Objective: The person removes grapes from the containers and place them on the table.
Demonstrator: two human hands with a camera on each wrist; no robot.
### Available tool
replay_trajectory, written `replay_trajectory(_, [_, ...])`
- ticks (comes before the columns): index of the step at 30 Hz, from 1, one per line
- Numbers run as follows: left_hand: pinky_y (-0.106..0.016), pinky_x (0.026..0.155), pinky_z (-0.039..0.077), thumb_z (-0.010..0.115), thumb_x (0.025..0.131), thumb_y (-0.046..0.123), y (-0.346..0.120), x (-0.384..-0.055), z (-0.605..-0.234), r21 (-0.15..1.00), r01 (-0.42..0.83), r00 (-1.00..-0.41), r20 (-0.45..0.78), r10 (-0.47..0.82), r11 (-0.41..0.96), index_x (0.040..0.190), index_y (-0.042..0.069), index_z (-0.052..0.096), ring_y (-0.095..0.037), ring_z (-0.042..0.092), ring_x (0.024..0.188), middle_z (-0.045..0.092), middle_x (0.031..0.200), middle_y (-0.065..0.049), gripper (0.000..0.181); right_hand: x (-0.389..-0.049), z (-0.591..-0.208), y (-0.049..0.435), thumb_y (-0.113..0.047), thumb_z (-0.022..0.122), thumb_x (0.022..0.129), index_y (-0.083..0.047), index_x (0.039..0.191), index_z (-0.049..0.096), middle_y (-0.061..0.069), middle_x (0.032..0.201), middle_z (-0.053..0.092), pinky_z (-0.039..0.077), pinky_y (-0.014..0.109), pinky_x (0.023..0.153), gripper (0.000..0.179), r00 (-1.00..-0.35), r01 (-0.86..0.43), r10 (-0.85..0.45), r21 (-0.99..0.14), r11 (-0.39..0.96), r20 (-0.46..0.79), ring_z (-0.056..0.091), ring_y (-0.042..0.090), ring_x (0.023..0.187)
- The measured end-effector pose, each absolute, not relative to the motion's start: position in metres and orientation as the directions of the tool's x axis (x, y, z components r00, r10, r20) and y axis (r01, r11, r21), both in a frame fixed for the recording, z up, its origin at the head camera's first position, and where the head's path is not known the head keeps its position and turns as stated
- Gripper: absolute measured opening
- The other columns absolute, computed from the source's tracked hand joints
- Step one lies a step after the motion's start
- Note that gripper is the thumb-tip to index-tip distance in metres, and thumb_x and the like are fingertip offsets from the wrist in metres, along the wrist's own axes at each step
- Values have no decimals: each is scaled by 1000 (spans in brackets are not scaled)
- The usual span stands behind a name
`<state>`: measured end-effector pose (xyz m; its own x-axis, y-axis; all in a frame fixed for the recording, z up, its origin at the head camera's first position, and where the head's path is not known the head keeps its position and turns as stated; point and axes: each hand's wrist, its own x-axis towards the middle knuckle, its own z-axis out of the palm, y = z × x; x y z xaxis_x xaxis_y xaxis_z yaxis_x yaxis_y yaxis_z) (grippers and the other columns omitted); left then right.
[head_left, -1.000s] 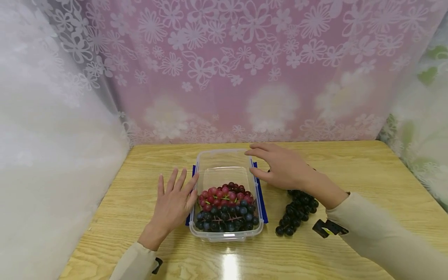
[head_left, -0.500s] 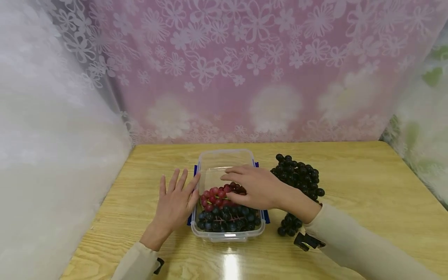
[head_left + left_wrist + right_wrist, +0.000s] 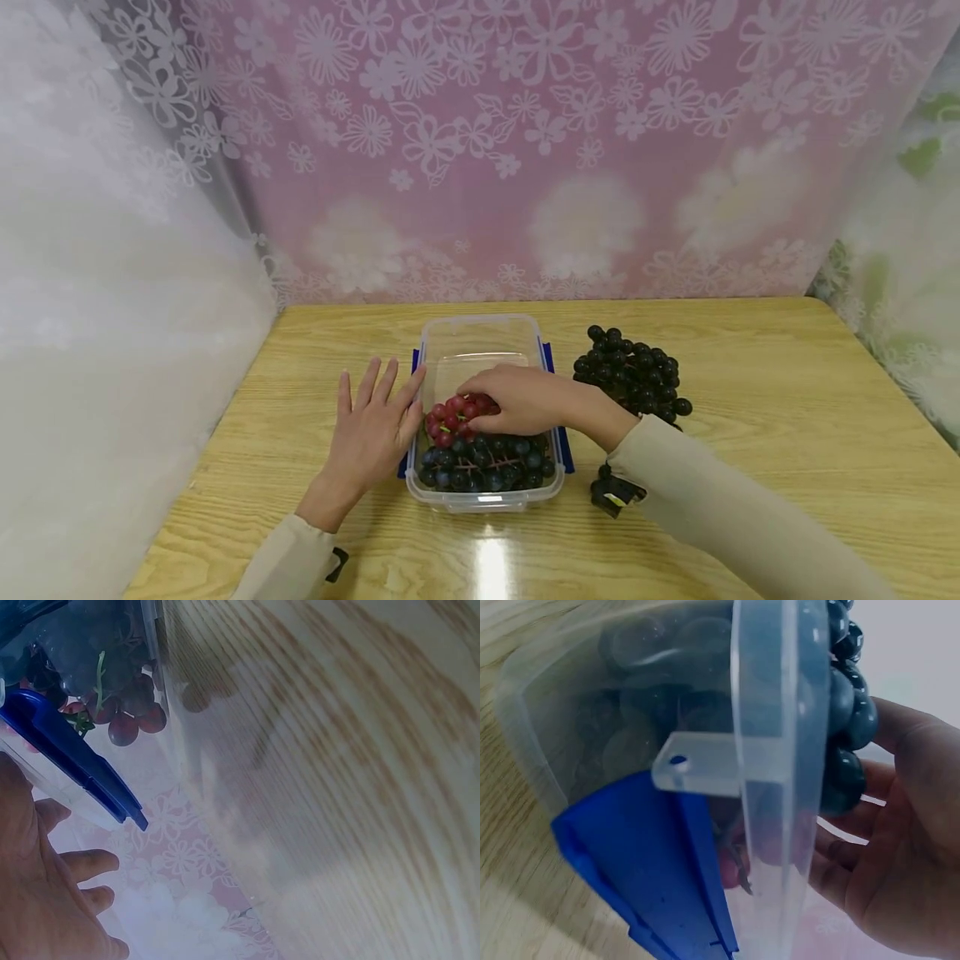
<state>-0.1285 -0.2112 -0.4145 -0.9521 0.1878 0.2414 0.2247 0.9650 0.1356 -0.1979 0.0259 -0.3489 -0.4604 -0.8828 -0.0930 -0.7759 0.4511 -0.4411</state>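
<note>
A clear plastic food container [image 3: 480, 335] with blue side clips stands on the table. Inside, a bunch of red grapes [image 3: 448, 423] lies behind a bunch of dark blue grapes [image 3: 480, 467]. My right hand [image 3: 521, 400] reaches over the right rim, its fingers and thumb curled round the right part of the red bunch and covering it. In the right wrist view these fingers [image 3: 877, 795] dip behind the rim, past the dark grapes. My left hand [image 3: 371, 433] is spread with straight fingers along the container's left side, thumb and forefinger at the rim next to the blue clip [image 3: 75, 757].
A bunch of black grapes [image 3: 637, 375] lies on the wooden table [image 3: 780, 400] right of the container, partly behind my right forearm. A pink flowered curtain [image 3: 480, 200] hangs along the table's back edge, with pale curtains at both sides.
My right hand has moved left from beside the right rim and come down onto the red grapes, its fingers closing round them. The left hand and the container have stayed put.
</note>
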Motion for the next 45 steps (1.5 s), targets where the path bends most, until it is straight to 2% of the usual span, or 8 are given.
replay_trajectory(4, [-60, 109, -3, 34, 102, 44, -210, -129, -414, 147, 225, -954, 235, 187, 963, 149, 30, 37, -32, 13, 143, 34, 150, -14, 49, -203, -350, 21, -29, 58, 96, -14, 127, 60, -10, 98, 60, 47, 27, 71, 34, -461, -734, -873, -483, 477, -162, 55, 3, 78])
replay_trajectory(12, [-60, 109, -2, 35, 102, 44, -211, -129, -415, 161, 228, -953, 241, 186, 960, 149, 29, 37, -33, 14, 143, 35, 150, -15, 49, -207, -345, 16, -30, 57, 97, -14, 131, 56, -8, 104, 63, 48, 27, 79, 37, -450, -705, -860, -495, 507, -240, 58, 2, 84])
replay_trajectory(27, [-61, 108, -2, 36, 102, 43, -210, -129, -416, 172, 231, -951, 248, 185, 958, 148, 30, 38, -34, 15, 142, 37, 148, -15, 48, -222, -347, 10, -32, 62, 94, -14, 112, 65, -10, 92, 62, 49, 26, 75, 26, -408, -658, -852, -541, 524, -329, 58, 5, 80])
replay_trajectory(35, [-61, 108, -2, 32, 103, 45, -210, -128, -418, 181, 233, -952, 245, 186, 955, 148, 29, 38, -33, 15, 142, 38, 148, -15, 49, -220, -343, 6, -29, 68, 89, -17, 99, 60, -4, 81, 59, 45, 26, 62, 16, -405, -621, -825, -543, 565, -394, 52, 9, 67])
replay_trajectory(38, [-61, 108, -3, 35, 103, 44, -210, -127, -419, 189, 234, -952, 244, 185, 954, 148, 29, 38, -33, 15, 142, 38, 148, -15, 48, -219, -344, 6, -31, 68, 88, -20, 97, 61, -7, 79, 60, 47, 34, 82, 16, -427, -651, -814, -490, 579, -394, 54, 8, 67])
replay_trajectory(41, [-61, 108, -3, 40, 102, 41, -210, -127, -419, 192, 230, -952, 250, 179, 954, 148, 30, 38, -33, 16, 142, 38, 148, -14, 48, -218, -345, 4, -33, 66, 88, -21, 103, 65, -12, 80, 61, 28, 50, 107, 20, -444, -682, -806, -436, 588, -392, 57, 4, 75])
replay_trajectory(43, [-62, 108, -2, 41, 102, 40, -210, -128, -419, 194, 231, -950, 257, 178, 954, 148, 29, 39, -33, 16, 142, 39, 147, -15, 48, -218, -346, 2, -33, 66, 88, -20, 109, 68, -15, 81, 61, 9, 57, 111, 24, -446, -697, -806, -415, 585, -389, 58, 2, 81])
replay_trajectory(45, [-62, 108, -2, 41, 102, 40, -210, -128, -419, 195, 233, -949, 261, 179, 953, 148, 29, 39, -33, 17, 142, 40, 147, -15, 48, -218, -346, 1, -33, 66, 87, -21, 111, 68, -16, 81, 61, 6, 57, 111, 27, -448, -712, -806, -392, 583, -386, 58, 1, 83])
